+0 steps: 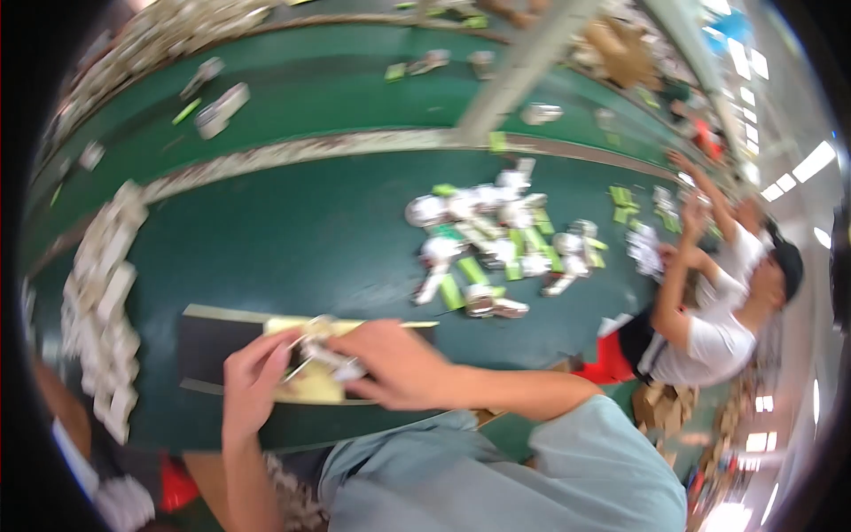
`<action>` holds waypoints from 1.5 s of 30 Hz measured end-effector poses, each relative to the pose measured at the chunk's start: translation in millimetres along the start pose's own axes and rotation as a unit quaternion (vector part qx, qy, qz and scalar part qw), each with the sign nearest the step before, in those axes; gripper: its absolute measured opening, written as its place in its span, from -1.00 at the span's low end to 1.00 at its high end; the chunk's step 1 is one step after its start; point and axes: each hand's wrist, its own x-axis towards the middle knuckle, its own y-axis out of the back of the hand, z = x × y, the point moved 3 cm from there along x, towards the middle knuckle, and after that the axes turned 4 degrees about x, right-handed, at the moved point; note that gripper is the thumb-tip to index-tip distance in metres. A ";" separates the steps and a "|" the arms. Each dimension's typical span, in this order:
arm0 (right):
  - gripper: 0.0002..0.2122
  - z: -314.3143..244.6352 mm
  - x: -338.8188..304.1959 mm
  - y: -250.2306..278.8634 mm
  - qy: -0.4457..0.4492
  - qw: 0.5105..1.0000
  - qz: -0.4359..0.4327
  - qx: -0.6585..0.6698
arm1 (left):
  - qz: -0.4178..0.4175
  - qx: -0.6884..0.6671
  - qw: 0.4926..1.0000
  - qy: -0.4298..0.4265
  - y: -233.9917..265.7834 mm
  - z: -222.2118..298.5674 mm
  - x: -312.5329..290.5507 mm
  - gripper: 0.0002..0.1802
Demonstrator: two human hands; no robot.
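1. A small, blurred white-and-silver piece [334, 359] is held above the near edge of the dark green tabletop [257, 226], between the fingers of both hands.
2. It is clamped by the fingers of the bare right hand [403, 366] from its right side.
3. Its left side is met by the thumb and forefinger of the bare left hand [251, 387]; whether they are clamped on it cannot be told through the blur.
4. A pale yellow flat sheet [310, 391] is seen directly beneath the fingers, and a flat black panel with pale edging strips [200, 350] is partly covered by it.
5. Beyond the right fingers, a loose heap of white and lime-green pieces [483, 229] is spread.
6. Well left of the left fingers, white blocky pieces [108, 297] are lined up.
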 end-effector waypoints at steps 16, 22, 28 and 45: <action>-0.65 -22.1 53.0 32.4 0.096 0.994 -0.036 0.030 | -0.055 -0.152 0.987 -0.003 -20.3 -26.1 -7.1 -0.62; -0.68 -26.6 52.4 26.7 0.065 0.996 -0.049 0.024 | -0.015 -0.216 0.976 -0.014 -25.5 -34.9 -7.9 -0.61; -0.69 -25.8 50.5 28.1 0.058 0.997 -0.051 -0.012 | 0.010 -0.206 0.978 -0.028 -27.4 -35.3 -9.9 -0.59; -0.60 -20.7 43.1 14.5 -0.061 0.948 0.005 0.311 | 0.107 -0.016 0.964 -0.244 -25.9 -18.0 -15.8 -0.61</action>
